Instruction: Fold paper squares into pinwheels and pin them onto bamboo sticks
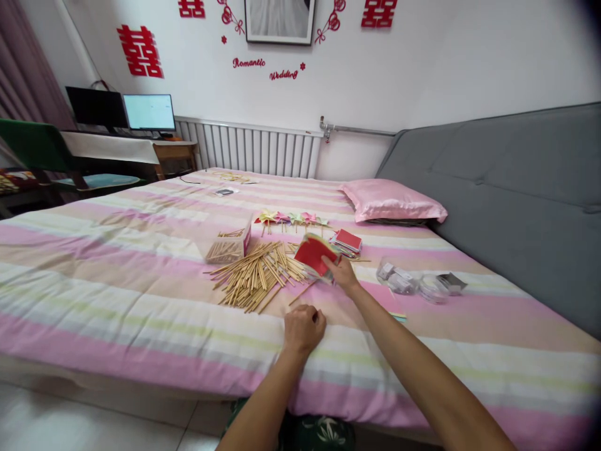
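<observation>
My right hand (344, 273) grips a small stack of folded coloured paper with a red sheet on top (314, 254), lifted a little above the striped bedsheet (141, 294). My left hand (304, 327) rests on the sheet as a loose fist, just in front of a scattered pile of thin wooden sticks (256, 272); whether it pinches a stick I cannot tell. Behind the pile lies a row of finished paper pinwheels on sticks (291, 219), and a stack of coloured paper squares (347, 242) sits to their right.
A clear box of sticks (229, 245) lies on its side left of the pile. Clear plastic bags with small parts (417, 283) lie to the right. A pink pillow (392, 200) and grey headboard (516, 207) are further right; a desk with monitors (122, 113) stands far left.
</observation>
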{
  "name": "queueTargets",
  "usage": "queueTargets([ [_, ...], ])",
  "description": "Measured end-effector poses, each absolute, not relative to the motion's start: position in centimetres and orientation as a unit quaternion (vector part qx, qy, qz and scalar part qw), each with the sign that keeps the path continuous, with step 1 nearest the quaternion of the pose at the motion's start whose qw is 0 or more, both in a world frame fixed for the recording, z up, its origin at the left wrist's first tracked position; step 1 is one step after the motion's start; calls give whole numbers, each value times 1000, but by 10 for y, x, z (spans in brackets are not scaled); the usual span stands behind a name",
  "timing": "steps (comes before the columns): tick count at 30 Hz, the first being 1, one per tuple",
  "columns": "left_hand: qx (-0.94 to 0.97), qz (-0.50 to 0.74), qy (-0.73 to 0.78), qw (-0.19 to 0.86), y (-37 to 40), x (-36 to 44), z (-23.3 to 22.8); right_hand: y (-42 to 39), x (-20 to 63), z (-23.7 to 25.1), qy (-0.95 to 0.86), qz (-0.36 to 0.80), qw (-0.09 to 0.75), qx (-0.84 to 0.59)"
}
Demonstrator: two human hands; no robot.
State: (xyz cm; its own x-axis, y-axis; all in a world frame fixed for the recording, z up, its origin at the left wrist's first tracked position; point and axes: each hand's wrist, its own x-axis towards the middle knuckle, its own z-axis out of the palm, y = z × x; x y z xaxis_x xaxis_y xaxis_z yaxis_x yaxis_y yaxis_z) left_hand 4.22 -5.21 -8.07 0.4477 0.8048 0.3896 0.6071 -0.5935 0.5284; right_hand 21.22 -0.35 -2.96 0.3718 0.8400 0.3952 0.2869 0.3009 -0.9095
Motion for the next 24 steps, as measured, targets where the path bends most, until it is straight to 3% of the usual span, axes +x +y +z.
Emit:
queueTargets([
  [5, 800, 377, 418, 206, -51, 41, -78, -39, 238, -13, -418, 298, 690, -510],
  [12, 709, 502, 376, 322, -41, 38, -64, -88, 234, -40, -392, 430, 659, -476],
  [18, 691, 477, 317, 440, -34, 72, -48, -102, 235, -42, -419, 476, 637, -439],
  [24, 674, 471, 299, 483, -37, 89, -49, -106, 234, -40, -465, 458, 623, -432],
])
